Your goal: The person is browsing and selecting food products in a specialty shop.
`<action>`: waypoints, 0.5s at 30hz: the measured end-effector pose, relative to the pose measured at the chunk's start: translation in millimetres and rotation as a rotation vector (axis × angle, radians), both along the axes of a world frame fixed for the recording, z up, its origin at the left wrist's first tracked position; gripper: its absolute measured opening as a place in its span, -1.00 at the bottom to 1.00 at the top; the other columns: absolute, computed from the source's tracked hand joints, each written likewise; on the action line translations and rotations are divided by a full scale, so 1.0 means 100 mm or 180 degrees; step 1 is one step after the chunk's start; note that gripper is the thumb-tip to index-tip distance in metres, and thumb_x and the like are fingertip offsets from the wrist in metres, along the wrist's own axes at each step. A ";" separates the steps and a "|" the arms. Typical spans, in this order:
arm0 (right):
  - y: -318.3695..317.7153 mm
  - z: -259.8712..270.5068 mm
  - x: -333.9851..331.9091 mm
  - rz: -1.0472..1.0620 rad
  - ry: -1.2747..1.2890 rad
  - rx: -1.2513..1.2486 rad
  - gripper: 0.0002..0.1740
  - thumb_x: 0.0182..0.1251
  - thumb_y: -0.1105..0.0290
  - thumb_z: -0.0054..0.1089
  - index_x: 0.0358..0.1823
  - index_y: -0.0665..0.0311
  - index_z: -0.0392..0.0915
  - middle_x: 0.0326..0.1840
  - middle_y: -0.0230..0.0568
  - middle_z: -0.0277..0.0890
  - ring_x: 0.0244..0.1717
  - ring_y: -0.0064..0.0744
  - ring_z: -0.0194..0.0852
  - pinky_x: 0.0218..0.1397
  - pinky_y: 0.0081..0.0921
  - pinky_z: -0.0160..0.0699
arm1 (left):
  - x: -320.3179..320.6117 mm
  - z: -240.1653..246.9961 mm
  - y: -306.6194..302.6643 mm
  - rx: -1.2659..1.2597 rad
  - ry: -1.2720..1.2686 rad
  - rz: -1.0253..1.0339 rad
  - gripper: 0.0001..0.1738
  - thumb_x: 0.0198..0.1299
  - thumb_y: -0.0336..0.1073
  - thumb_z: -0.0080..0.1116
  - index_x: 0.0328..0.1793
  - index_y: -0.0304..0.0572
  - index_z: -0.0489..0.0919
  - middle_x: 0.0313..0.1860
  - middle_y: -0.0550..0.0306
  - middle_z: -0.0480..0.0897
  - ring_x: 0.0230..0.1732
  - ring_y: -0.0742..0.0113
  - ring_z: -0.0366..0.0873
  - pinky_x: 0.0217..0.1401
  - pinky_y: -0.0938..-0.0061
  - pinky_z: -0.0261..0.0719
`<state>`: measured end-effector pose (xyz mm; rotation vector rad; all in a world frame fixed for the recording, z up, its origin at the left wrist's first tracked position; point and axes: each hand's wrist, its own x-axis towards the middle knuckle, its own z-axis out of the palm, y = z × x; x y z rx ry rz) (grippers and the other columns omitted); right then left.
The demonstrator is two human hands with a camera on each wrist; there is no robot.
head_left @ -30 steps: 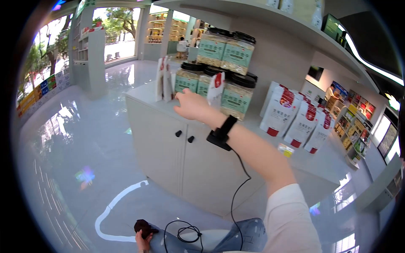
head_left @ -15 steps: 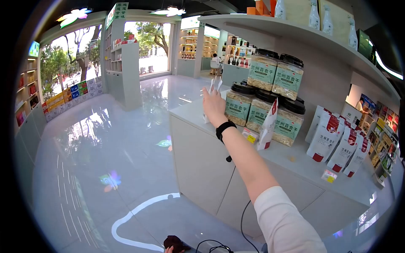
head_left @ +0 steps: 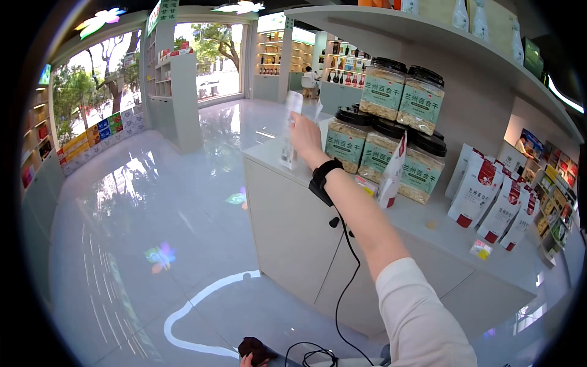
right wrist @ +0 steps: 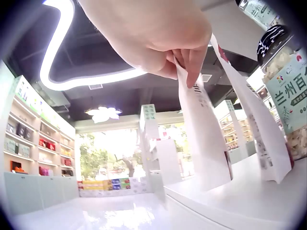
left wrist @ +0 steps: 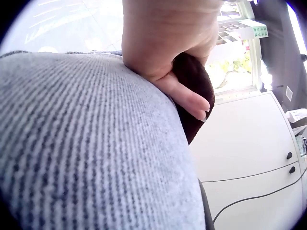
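Note:
At the left end of the counter, my right hand (head_left: 307, 142) pinches the top of a white pouch (head_left: 288, 150). In the right wrist view the fingers of that hand (right wrist: 158, 38) grip the pouch (right wrist: 204, 134) by its upper edge, and a second white pouch (right wrist: 261, 120) stands beside it, near a jar (right wrist: 290, 91). My left hand (head_left: 247, 361) is low in the head view, holding a dark brown thing (head_left: 257, 350). In the left wrist view its fingers (left wrist: 187, 98) curl round this dark thing (left wrist: 194, 76), beside a ribbed blue-grey fabric (left wrist: 96, 143).
Stacked jars (head_left: 385, 92) with black lids stand right of my right hand. A leaning pouch (head_left: 393, 174), price tags and more upright pouches (head_left: 474, 189) are farther right. A shelf (head_left: 379, 24) overhangs the counter (head_left: 293, 226). A black cable (head_left: 338, 287) hangs from my right wrist.
My right hand moved onto the pouches at the counter's left end, and one pouch now stands apart from the other, shifted left. The head view has turned left. My left hand still holds the dark thing.

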<state>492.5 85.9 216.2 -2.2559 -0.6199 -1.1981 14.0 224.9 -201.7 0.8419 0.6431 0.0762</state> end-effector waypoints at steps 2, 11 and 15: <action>-0.04 0.15 -0.30 0.0620 0.0165 0.0381 -0.68 0.17 0.52 -0.11 -0.07 0.35 0.52 -0.15 -0.05 0.54 -0.24 -0.20 0.55 -0.18 -0.47 0.51 | -0.02 0.03 -0.01 -0.0021 0.0051 0.0044 -0.60 0.21 -0.14 -0.06 0.04 -0.30 0.40 -0.05 -0.02 0.50 -0.06 0.16 0.50 -0.10 0.30 0.59; -0.96 0.25 -2.33 0.2819 0.1370 0.0386 -0.71 0.15 0.64 -0.03 -0.09 0.36 0.54 -0.14 -0.21 0.58 -0.21 -0.58 0.51 -0.11 -0.61 0.45 | -0.08 0.03 -0.07 0.0008 0.0182 0.0151 -0.63 0.21 -0.19 -0.03 0.04 -0.32 0.43 -0.09 -0.03 0.54 -0.02 0.16 0.48 -0.05 0.33 0.58; -1.87 0.18 -3.42 0.2058 0.1467 -0.0941 -0.70 0.08 0.49 0.10 -0.09 0.24 0.55 -0.27 -0.22 0.56 -0.31 -0.39 0.54 -0.27 -0.52 0.49 | 0.00 -0.13 -0.05 0.0075 0.0154 -0.0046 -0.63 0.21 -0.22 -0.03 0.04 -0.33 0.43 -0.09 -0.03 0.55 -0.01 0.16 0.48 -0.02 0.34 0.56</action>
